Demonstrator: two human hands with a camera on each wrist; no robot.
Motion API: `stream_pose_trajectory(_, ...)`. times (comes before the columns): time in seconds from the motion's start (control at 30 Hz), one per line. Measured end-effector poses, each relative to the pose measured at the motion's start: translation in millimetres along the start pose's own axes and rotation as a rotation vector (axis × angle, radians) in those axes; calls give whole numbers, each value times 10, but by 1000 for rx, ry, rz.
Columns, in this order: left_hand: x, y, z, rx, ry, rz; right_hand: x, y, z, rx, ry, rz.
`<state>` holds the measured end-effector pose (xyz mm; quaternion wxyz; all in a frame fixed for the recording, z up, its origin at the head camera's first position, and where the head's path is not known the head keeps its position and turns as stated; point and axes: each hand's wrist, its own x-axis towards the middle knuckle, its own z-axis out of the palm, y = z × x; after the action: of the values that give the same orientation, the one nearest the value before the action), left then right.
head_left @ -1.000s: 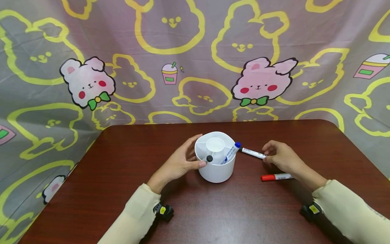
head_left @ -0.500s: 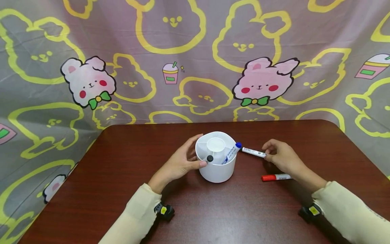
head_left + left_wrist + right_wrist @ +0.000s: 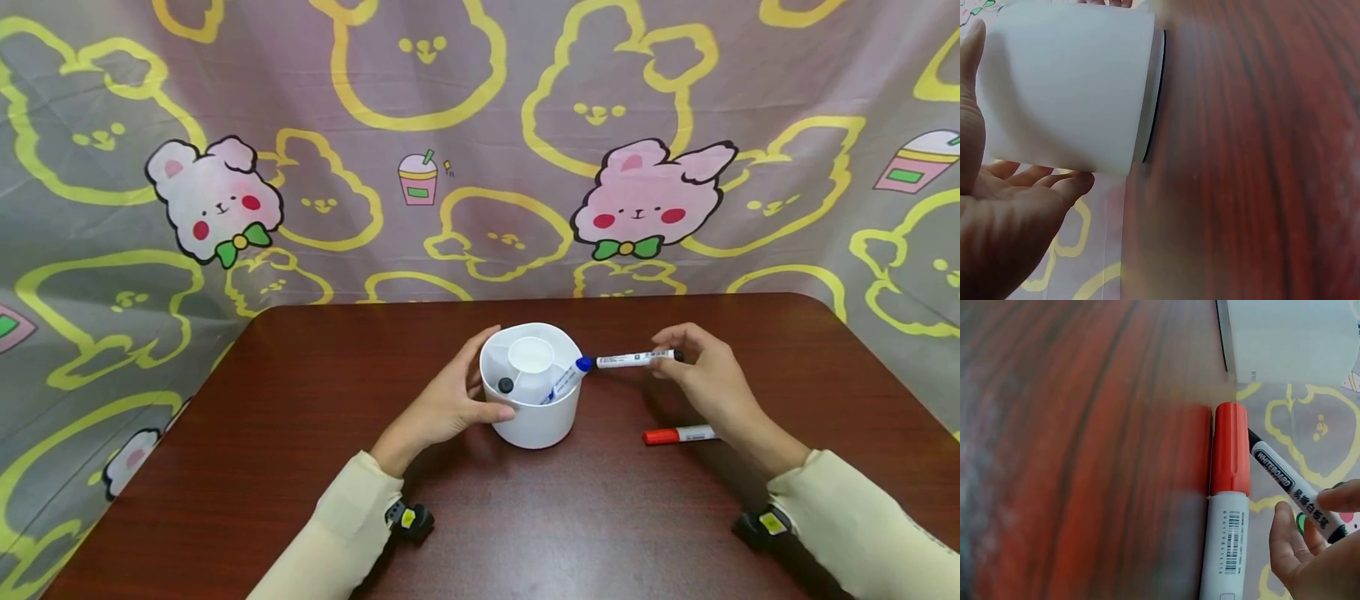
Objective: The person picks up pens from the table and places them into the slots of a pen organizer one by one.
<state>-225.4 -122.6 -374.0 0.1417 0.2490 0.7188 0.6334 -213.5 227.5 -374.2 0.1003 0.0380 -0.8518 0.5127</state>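
A white round pen holder (image 3: 534, 427) with inner compartments stands on the table. My left hand (image 3: 442, 400) holds it from the left, thumb at the front rim and fingers round the far side; the left wrist view shows its smooth wall (image 3: 1072, 87) between thumb and fingers. Inside lean a blue-capped marker (image 3: 567, 380) at the right and a marker with a black end (image 3: 506, 385) at the front left. My right hand (image 3: 708, 371) pinches a black whiteboard marker (image 3: 626, 360) near its rear end, its black cap pointing left, close to the holder's rim.
A red-capped marker (image 3: 678, 435) lies on the brown table (image 3: 480, 517), below my right hand and partly hidden by the wrist. Behind the table's far edge hangs a patterned curtain (image 3: 495, 158).
My right hand has raised the black marker's rear end, so it lies nearly level. Both markers in the holder have shifted slightly, and my left thumb has slid a little rightward along the rim.
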Motion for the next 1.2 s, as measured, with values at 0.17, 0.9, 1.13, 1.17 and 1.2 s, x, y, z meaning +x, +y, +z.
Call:
stream_pose_trajectory(0.17,20,15,39,24,9,2,-16,-32,13,71,44,-22)
stream_pose_trajectory(0.9,48,56,98,142,63,-19,6,-248,-12,629,7,-101)
stream_pose_trajectory(1.13,34,49,50,79,47,-45,11,-348,-48,602,28,-116)
stream_pose_trajectory(1.17,30,45,37,70,46,-48,7,-360,-56,599,26,-120)
stream_pose_trajectory(1.2,28,41,25,62,44,-47,2,-371,-64,595,23,-125)
